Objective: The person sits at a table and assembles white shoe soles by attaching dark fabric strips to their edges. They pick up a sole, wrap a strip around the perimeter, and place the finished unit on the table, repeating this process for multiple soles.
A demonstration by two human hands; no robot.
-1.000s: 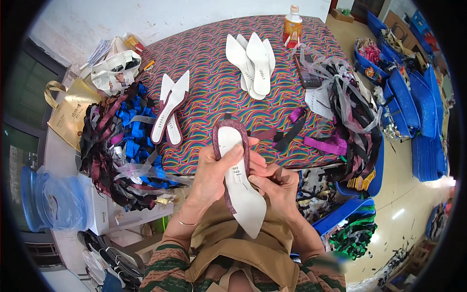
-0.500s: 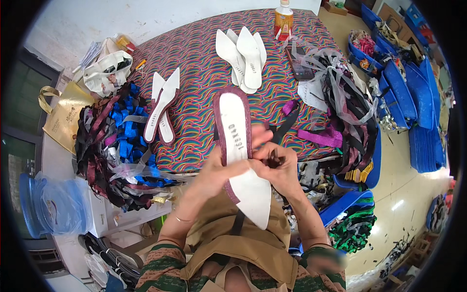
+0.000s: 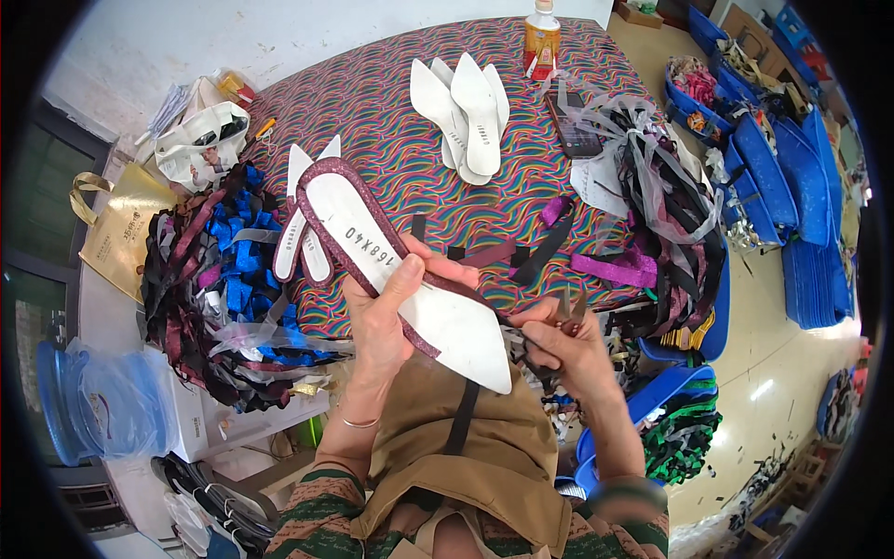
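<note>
My left hand [image 3: 377, 326] grips a white pointed shoe insole [image 3: 346, 216] around its middle, thumb on the upper face. Burgundy glitter trim runs around its rounded end and along its sides; the pointed tip is bare white. From its right edge a dark burgundy strip [image 3: 484, 303] reaches to my right hand [image 3: 570, 352], whose fingers pinch its end. Small metal snips [image 3: 574, 309] also sit in my right hand, blades pointing up; their handles are hidden. Left of the held insole, two trimmed insoles [image 3: 294, 238] lie crossed on the patterned tablecloth [image 3: 358, 112].
Several plain white insoles [image 3: 480, 112] lie farther back. A bottle [image 3: 542, 42] and a phone [image 3: 573, 126] are at the far right of the table. Ribbon bundles hang at both sides, blue and black [image 3: 237, 261] left, purple and black [image 3: 666, 205] right. Blue bins [image 3: 810, 270] stand beyond.
The insole has swung leftward at its rounded end and now tilts. My right hand has moved right, away from it, drawing the strip out; the snips have come into clear view.
</note>
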